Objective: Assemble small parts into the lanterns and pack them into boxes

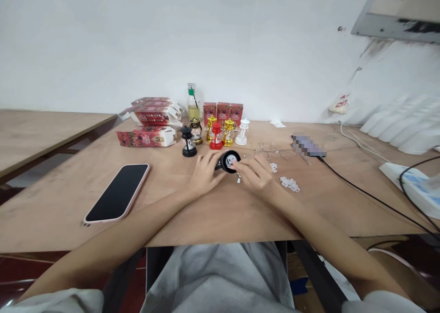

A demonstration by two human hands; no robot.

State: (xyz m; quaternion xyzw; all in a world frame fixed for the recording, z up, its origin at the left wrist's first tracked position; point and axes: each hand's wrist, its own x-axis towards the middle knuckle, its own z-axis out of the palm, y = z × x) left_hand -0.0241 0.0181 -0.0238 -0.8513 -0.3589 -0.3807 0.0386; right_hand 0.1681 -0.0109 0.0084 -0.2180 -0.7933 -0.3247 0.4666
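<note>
Head view. Black lantern (229, 161) lies on its side on the tabletop (192, 212), base toward the camera. Left hand (206, 171) is curled round its body. Right hand (256, 173) has fingertips pinched at the base rim.

Judged: base work underway; next move needs a steady left grip.

Hidden: whether the right fingertips hold one of the white pieces (289, 183).

The wooden counter (220, 214) is bare along its front edge. A pink-cased phone (118, 193) lies left, coloured toy lanterns (216, 136) crowd the back, and a black cable (371, 195) crosses right.
</note>
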